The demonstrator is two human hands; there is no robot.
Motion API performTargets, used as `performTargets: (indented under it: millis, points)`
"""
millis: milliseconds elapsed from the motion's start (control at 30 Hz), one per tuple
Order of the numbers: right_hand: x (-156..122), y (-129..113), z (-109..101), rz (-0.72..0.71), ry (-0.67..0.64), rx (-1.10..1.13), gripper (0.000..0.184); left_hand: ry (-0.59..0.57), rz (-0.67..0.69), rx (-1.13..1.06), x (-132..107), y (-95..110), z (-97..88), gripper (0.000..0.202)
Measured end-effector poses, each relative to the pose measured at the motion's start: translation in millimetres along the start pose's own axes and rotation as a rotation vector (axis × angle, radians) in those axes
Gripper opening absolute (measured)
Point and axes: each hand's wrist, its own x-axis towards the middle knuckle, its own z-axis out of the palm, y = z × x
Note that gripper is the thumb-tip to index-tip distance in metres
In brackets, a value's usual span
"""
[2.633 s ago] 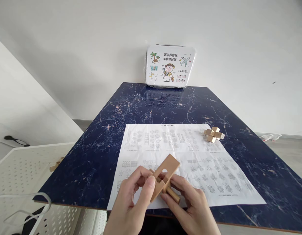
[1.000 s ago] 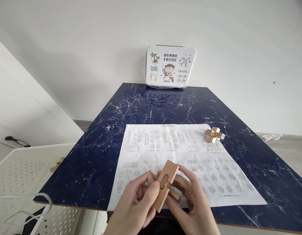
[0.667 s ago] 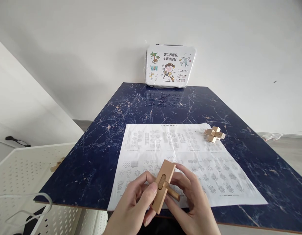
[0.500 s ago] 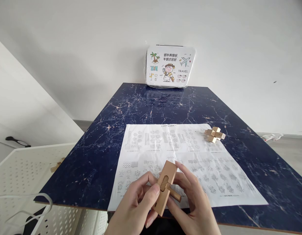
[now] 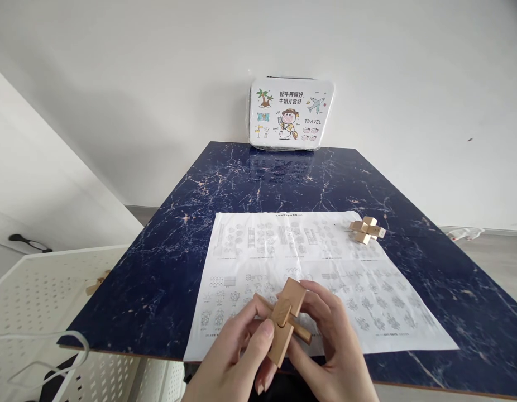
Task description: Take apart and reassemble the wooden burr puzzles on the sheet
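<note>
A wooden puzzle block (image 5: 293, 291) is held slanted above the paper's near edge. My left hand (image 5: 238, 350) is closed on it, thumb pressed on its face and fingers curled behind. My right hand (image 5: 334, 341) is closed around its right side, with a fingertip at the top corner. An oval wooden piece (image 5: 284, 311) fills the slot in the block's face and appears to stand slightly proud. From the right side a round wooden rod (image 5: 301, 331) sticks out. Part of another wooden piece (image 5: 263, 302) shows at the left; its far side is hidden.
A printed instruction sheet (image 5: 252, 268) lies on the blue marbled table (image 5: 242, 184). On its far right corner rests a wooden burr puzzle (image 5: 367, 230). A white cartoon case (image 5: 291, 114) leans against the wall. At left stands a white perforated cart (image 5: 44, 273) with a cable (image 5: 41, 336).
The oval piece has come up within the slot, from sunken to filling it. More of a wooden piece shows at the block's left. Both hands keep hold, shifting slightly.
</note>
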Motion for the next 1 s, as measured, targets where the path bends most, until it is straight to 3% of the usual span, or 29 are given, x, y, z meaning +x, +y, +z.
performTargets:
  millis: [133, 400, 567, 800, 1000]
  points:
    - [-1, -6, 0, 0.001, 0.030, -0.061, 0.055, -0.094, -0.071, -0.007, 1, 1, -3.7, 0.047]
    - [6, -12, -4, -0.089, 0.029, -0.020, 0.045, -0.127, -0.064, 0.134, 4, 1, -2.4, 0.046]
    - [6, -8, -4, -0.024, 0.069, 0.038, 0.031, -0.177, -0.096, 0.192, 6, 4, -2.5, 0.044]
    - [8, 1, -9, -0.015, 0.110, 0.063, 0.021, -0.180, -0.102, 0.252, 6, 8, 0.0, 0.039]
    - [8, 5, -10, -0.022, 0.137, 0.027, 0.020, -0.122, -0.025, 0.308, 5, 11, 4.8, 0.033]
